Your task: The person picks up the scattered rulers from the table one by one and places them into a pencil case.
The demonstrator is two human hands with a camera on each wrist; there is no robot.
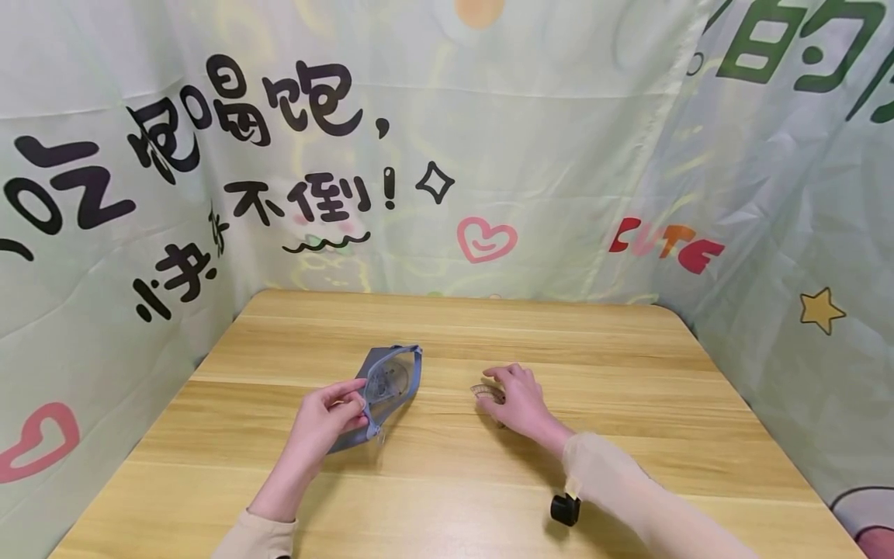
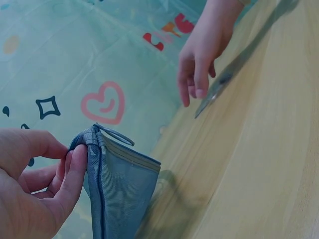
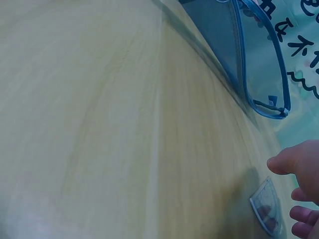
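Note:
My left hand pinches the edge of a blue mesh zip pouch between thumb and fingers. The pouch stands tilted on the table with its mouth spread, and dark markings show inside it, too unclear to name. In the left wrist view its corner rises beside the pinching fingertips. To the right, a clear protractor lies on the table, partly hidden under my right hand. The right wrist view shows the protractor below the thumb, with the loosely bent fingers apart from it.
The wooden table stretches around both hands. A small black device is by the right sleeve. Printed cloth hangs behind the table and along its sides.

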